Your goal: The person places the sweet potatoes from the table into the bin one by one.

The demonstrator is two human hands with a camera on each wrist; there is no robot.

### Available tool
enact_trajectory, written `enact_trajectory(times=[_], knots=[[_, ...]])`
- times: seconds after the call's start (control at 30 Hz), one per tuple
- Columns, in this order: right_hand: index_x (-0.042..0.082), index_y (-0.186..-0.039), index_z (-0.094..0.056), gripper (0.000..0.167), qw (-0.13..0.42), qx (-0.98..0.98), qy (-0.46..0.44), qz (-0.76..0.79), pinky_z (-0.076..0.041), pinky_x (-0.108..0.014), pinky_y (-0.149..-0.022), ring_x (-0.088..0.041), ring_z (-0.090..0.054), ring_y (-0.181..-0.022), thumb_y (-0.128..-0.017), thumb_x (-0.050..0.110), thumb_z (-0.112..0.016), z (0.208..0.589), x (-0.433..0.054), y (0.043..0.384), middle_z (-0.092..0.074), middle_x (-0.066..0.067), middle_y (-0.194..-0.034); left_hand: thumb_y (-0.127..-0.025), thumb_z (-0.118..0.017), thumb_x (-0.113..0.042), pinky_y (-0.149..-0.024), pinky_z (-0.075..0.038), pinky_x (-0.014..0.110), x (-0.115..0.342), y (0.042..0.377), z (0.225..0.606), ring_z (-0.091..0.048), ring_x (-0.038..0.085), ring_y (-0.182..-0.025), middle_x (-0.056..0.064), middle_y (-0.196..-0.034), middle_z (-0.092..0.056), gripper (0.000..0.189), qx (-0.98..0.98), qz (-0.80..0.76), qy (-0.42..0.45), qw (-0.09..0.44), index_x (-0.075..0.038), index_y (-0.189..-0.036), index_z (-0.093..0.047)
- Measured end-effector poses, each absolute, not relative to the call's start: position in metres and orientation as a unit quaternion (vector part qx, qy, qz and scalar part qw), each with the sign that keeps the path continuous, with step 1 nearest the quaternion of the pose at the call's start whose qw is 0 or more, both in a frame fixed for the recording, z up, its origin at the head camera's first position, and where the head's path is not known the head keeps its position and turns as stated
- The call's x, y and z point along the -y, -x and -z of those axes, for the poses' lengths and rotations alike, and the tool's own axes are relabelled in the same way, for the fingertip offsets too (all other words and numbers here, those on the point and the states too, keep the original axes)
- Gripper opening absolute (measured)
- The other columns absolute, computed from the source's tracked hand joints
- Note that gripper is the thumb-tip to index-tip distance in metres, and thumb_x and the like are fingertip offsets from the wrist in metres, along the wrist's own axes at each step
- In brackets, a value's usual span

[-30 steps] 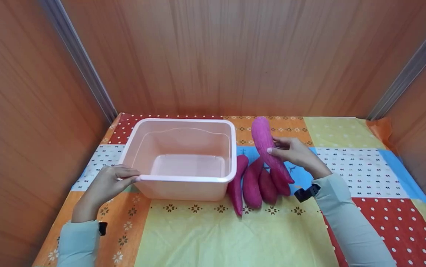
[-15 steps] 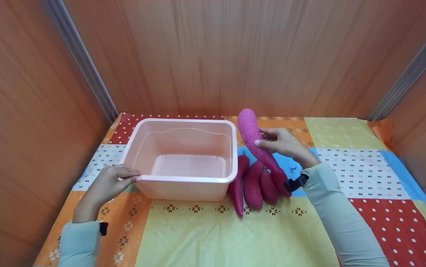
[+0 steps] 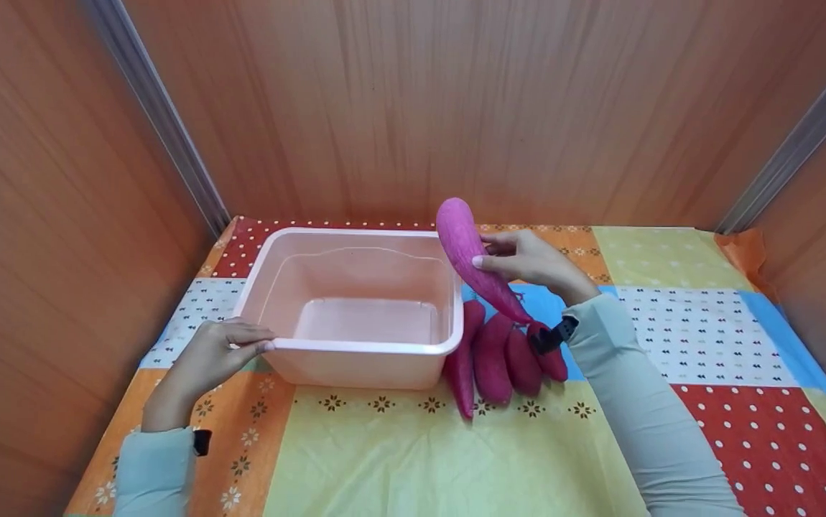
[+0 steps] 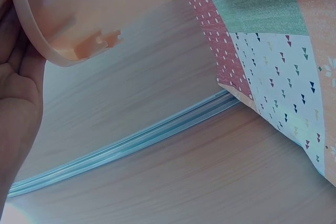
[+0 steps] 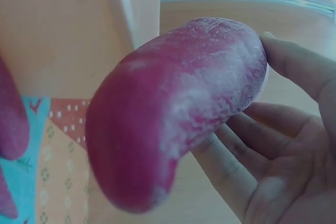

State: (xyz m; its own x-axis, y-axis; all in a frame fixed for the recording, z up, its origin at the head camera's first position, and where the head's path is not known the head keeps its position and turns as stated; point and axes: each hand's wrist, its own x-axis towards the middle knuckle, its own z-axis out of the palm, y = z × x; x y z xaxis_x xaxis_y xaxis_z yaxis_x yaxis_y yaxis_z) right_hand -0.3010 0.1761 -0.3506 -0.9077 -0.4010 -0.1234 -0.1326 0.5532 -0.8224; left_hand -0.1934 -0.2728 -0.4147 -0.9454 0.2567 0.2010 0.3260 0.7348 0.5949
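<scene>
A long purple-pink sweet potato (image 3: 465, 248) is raised beside the right rim of a pale pink plastic tub (image 3: 366, 347). My right hand (image 3: 539, 264) pinches it between thumb and fingers; its thick end points up and away, overlapping the rim in the head view. The right wrist view shows the sweet potato (image 5: 173, 108) close up in the fingers. My left hand (image 3: 208, 359) grips the tub's near left corner, thumb and fingers on the rim. Several more sweet potatoes (image 3: 492, 362) lie side by side against the tub's right side. The tub's visible floor is bare.
A patchwork-print cloth (image 3: 449, 459) covers the table. Wood-grain panels (image 3: 413, 108) enclose it at the back and both sides, with grey metal strips (image 3: 161, 115) at the corners. An orange flap of material (image 3: 742, 255) sits at the back right.
My right hand has carried the sweet potato up and to the left, from above the other sweet potatoes to the tub's right rim. My left hand has stayed on the tub.
</scene>
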Motion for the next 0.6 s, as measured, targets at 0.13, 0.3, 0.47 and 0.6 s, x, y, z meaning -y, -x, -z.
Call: enact_trajectory(times=[0.13, 0.3, 0.47, 0.6], knots=[[0.015, -0.141, -0.050, 0.064, 0.150, -0.864, 0.172, 0.450, -0.058, -0.037, -0.083, -0.027, -0.064, -0.103, -0.085, 0.038, -0.073, 0.347, -0.169, 0.305, -0.063, -0.014, -0.122, -0.084, -0.072, -0.008, -0.081, -0.056, 0.044, 0.272, 0.193, 0.414, -0.068, 0.033, -0.101, 0.013, -0.106, -0.073, 0.023, 0.929, 0.331, 0.156, 0.052, -0.006, -0.108, -0.074], [0.015, -0.139, -0.052, 0.062, 0.147, -0.862, 0.177, 0.452, -0.059, -0.038, -0.081, -0.025, -0.066, -0.101, -0.085, 0.038, -0.073, 0.340, -0.159, 0.308, -0.065, -0.013, -0.120, -0.084, -0.072, -0.009, -0.082, -0.056, 0.044, 0.272, 0.194, 0.416, -0.068, 0.033, -0.102, 0.011, -0.106, -0.073, 0.023, 0.929, 0.332, 0.154, 0.053, -0.007, -0.107, -0.074], [0.014, -0.139, -0.052, 0.062, 0.153, -0.861, 0.167, 0.454, -0.059, -0.037, -0.079, -0.024, -0.066, -0.099, -0.085, 0.038, -0.072, 0.337, -0.149, 0.311, -0.066, -0.012, -0.119, -0.084, -0.073, -0.011, -0.082, -0.056, 0.045, 0.272, 0.193, 0.416, -0.068, 0.033, -0.100, 0.012, -0.104, -0.073, 0.022, 0.931, 0.324, 0.157, 0.062, -0.007, -0.106, -0.075], [0.013, -0.139, -0.052, 0.061, 0.158, -0.861, 0.162, 0.456, -0.059, -0.036, -0.078, -0.025, -0.066, -0.099, -0.086, 0.036, -0.072, 0.337, -0.143, 0.315, -0.065, -0.012, -0.118, -0.083, -0.074, -0.010, -0.082, -0.057, 0.046, 0.272, 0.193, 0.416, -0.067, 0.032, -0.100, 0.013, -0.105, -0.073, 0.023, 0.933, 0.321, 0.152, 0.064, -0.006, -0.106, -0.075]])
